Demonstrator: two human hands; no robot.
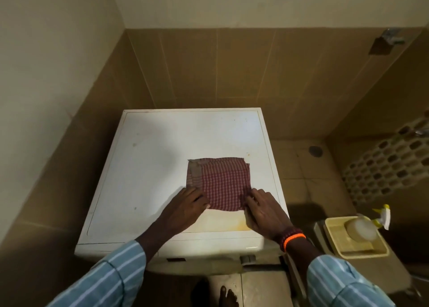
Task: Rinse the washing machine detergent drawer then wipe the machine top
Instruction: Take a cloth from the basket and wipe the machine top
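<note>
A red-and-white checked cloth point(220, 182), folded into a square, lies flat on the white machine top point(151, 167), right of its middle. My left hand point(183, 210) pinches the cloth's near left corner. My right hand point(264, 211), with an orange band at the wrist, holds the near right corner. The machine top shows grey specks and a yellowish stain along its near edge. The detergent drawer is not clearly visible on the machine's front.
A cream tray point(362, 248) with a white spray bottle point(364, 227) lying in it sits on a stand at the right. Tiled walls close in behind and to the left. A floor drain point(315, 150) lies behind the machine's right side. My bare foot point(228, 296) stands below.
</note>
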